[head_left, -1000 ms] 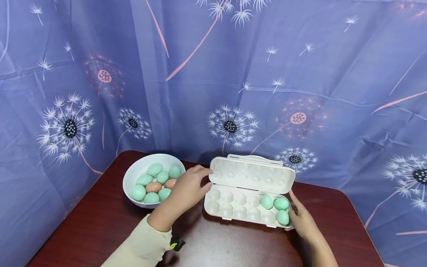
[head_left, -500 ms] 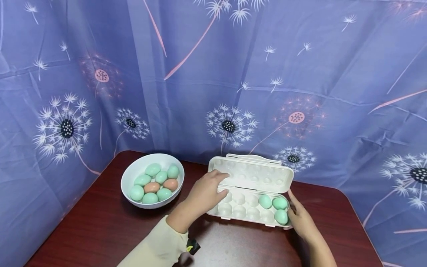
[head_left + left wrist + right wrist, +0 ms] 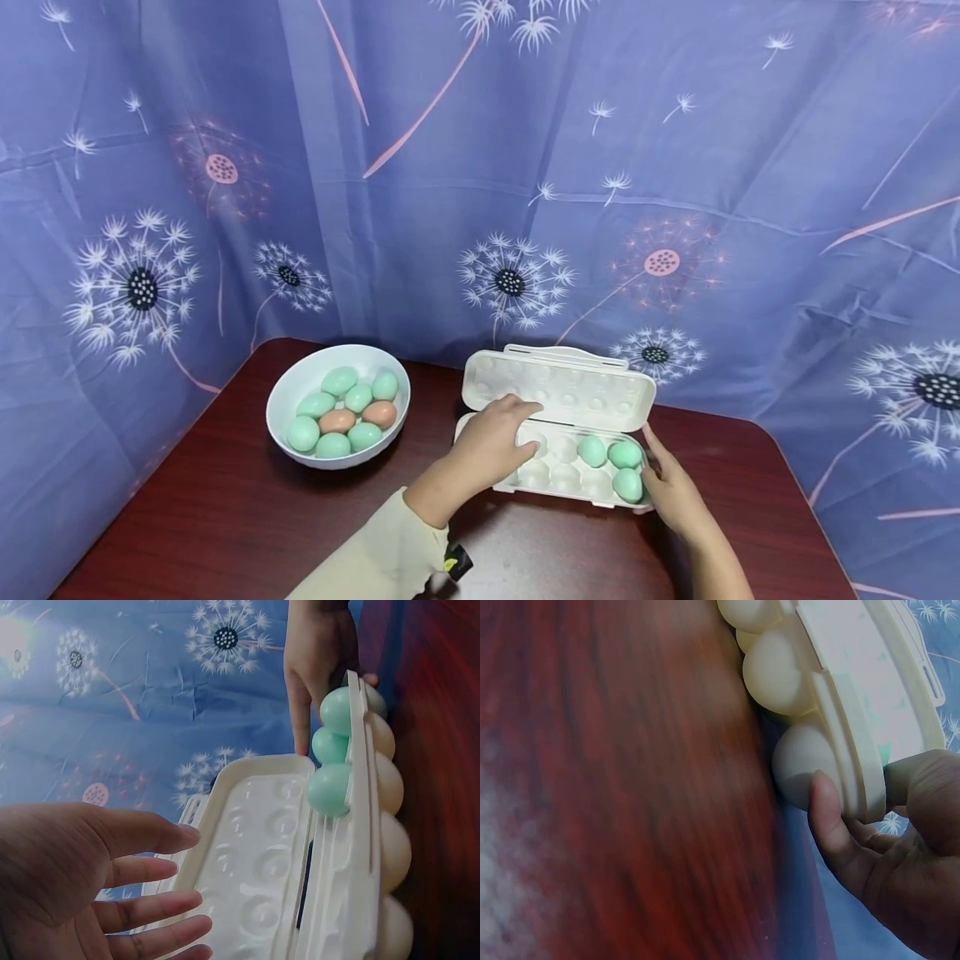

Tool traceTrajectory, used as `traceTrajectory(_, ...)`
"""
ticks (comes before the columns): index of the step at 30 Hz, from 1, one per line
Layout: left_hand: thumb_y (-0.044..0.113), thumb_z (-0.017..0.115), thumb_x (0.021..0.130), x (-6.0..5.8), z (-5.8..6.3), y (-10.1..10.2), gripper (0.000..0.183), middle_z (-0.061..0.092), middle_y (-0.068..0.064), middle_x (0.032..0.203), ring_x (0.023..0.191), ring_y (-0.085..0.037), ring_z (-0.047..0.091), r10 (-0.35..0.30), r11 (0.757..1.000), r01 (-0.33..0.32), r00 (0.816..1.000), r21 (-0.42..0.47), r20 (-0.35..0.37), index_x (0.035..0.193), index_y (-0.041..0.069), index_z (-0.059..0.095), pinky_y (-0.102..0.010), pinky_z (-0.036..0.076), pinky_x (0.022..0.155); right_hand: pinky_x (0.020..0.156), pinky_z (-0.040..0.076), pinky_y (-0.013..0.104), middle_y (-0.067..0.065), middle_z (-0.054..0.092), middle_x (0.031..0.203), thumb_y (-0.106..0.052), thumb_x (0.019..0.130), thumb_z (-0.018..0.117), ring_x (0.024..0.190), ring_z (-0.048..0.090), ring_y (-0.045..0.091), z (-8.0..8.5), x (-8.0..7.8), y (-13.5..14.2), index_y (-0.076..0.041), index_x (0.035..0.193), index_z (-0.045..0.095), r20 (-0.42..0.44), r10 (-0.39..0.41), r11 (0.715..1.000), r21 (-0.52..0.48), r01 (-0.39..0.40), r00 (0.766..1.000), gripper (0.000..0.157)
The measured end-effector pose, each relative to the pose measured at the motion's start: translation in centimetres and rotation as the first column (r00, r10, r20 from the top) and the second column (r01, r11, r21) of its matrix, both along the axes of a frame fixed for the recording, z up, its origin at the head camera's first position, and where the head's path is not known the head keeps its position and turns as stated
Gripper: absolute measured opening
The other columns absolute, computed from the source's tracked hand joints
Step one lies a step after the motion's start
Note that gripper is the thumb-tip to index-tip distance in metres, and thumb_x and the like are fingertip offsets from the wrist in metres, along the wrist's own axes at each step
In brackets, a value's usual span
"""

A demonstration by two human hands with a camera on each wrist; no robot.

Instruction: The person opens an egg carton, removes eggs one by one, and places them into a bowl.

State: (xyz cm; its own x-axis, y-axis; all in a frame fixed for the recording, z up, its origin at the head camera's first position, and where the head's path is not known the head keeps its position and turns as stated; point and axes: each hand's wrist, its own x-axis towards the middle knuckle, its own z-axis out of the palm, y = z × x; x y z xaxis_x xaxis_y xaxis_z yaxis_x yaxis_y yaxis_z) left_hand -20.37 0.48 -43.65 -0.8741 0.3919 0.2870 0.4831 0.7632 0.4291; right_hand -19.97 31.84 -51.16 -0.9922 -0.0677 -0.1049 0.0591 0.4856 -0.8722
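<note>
A cream plastic egg box (image 3: 564,478) lies on the table with its lid (image 3: 592,397) tipped back. Three green eggs (image 3: 627,485) sit in cups at its right end. My right hand (image 3: 675,492) grips that end; in the right wrist view the thumb (image 3: 826,806) lies against the underside of a cup. Over the left part of the box hovers my left hand (image 3: 491,442), fingers spread and holding nothing, hiding some cups. The left wrist view shows its fingers (image 3: 161,904) beside the lid.
A white bowl (image 3: 279,406) at the back left holds several green eggs (image 3: 303,434) and two brown ones (image 3: 379,413). Under everything is a dark red wooden table (image 3: 225,500). A blue dandelion-print curtain (image 3: 420,250) hangs behind and at the sides.
My left hand has moved right, from beside the bowl and the box's left end to over its cups. The right hand keeps its grip. The head view has shifted slightly.
</note>
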Motion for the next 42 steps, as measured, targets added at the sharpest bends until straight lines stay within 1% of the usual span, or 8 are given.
traceTrajectory(5,0.031,0.075,0.088,-0.2,-0.5,1.3,0.050,0.066,0.001,0.123,0.115,-0.017,0.064,-0.032,0.999,0.032,0.999,0.000,0.001,0.136,0.019,0.063,-0.031,0.055,0.094,0.056,0.061,0.038,0.035,0.043,0.143,0.001,0.102,0.037,0.080,0.068,0.019,0.0,-0.1,0.0,-0.022,0.164,0.009,0.003,-0.010,1.000,0.013,0.009,1.000,0.071)
traceTrajectory(13,0.030,0.077,0.087,-0.7,-1.5,3.2,0.051,0.067,0.001,0.122,0.113,-0.017,0.065,-0.062,0.998,0.062,0.998,-0.008,0.000,0.135,0.018,0.064,-0.029,0.055,0.092,0.056,0.061,0.040,0.035,0.042,0.144,0.002,0.103,0.038,0.085,0.068,0.023,0.1,0.1,0.1,-0.020,0.164,0.007,0.023,-0.009,1.000,0.015,0.009,1.000,0.072)
traceTrajectory(23,0.031,0.076,0.087,-1.9,-4.4,6.2,0.053,0.065,0.000,0.122,0.112,-0.017,0.065,-0.054,0.999,0.054,0.997,0.001,0.054,0.137,0.019,0.062,-0.028,0.055,0.089,0.055,0.060,0.040,0.035,0.042,0.143,0.005,0.102,0.038,0.083,0.067,0.024,0.1,0.2,0.1,-0.018,0.164,0.009,0.009,-0.006,1.000,0.000,0.006,1.000,0.073)
traceTrajectory(26,0.032,0.077,0.087,-1.8,-4.8,6.7,0.054,0.065,0.000,0.123,0.113,-0.017,0.065,-0.060,0.998,0.061,0.997,-0.020,0.043,0.138,0.018,0.062,-0.027,0.055,0.088,0.054,0.060,0.040,0.035,0.043,0.142,0.004,0.101,0.038,0.083,0.067,0.024,0.1,0.1,0.0,-0.019,0.164,0.009,0.008,-0.005,1.000,0.004,0.005,1.000,0.073)
traceTrajectory(30,0.033,0.077,0.087,-1.6,-4.9,7.2,0.056,0.066,0.000,0.126,0.115,-0.017,0.064,-0.075,0.995,0.075,0.997,-0.061,0.002,0.138,0.017,0.061,-0.027,0.055,0.090,0.055,0.060,0.039,0.034,0.044,0.142,0.002,0.102,0.038,0.080,0.067,0.023,0.1,0.0,-0.1,-0.023,0.164,0.010,0.004,-0.008,1.000,0.010,0.008,1.000,0.073)
traceTrajectory(32,0.033,0.078,0.088,-1.5,-5.0,7.5,0.056,0.065,0.000,0.128,0.116,-0.017,0.064,-0.084,0.994,0.083,0.996,-0.071,-0.003,0.139,0.017,0.061,-0.027,0.055,0.092,0.055,0.061,0.038,0.034,0.044,0.141,0.002,0.101,0.038,0.078,0.067,0.021,0.1,-0.1,-0.1,-0.023,0.164,0.010,0.000,-0.007,1.000,0.010,0.007,1.000,0.073)
traceTrajectory(37,0.033,0.076,0.089,-1.4,-5.4,8.7,0.059,0.062,-0.002,0.135,0.123,-0.018,0.060,-0.103,0.993,0.104,0.995,-0.057,0.020,0.143,0.016,0.058,-0.028,0.051,0.100,0.055,0.060,0.038,0.034,0.044,0.141,0.002,0.102,0.038,0.075,0.067,0.020,0.1,0.1,-0.1,-0.021,0.164,0.011,0.001,-0.011,1.000,0.008,0.011,1.000,0.072)
traceTrajectory(42,0.036,0.073,0.091,-1.2,-6.1,9.7,0.064,0.056,-0.004,0.145,0.133,-0.019,0.055,-0.103,0.993,0.106,0.993,-0.052,0.059,0.149,0.019,0.050,-0.028,0.047,0.109,0.055,0.060,0.039,0.034,0.044,0.142,0.002,0.102,0.040,0.077,0.066,0.021,0.1,0.2,-0.1,-0.021,0.164,0.010,0.010,-0.017,1.000,0.003,0.017,1.000,0.072)
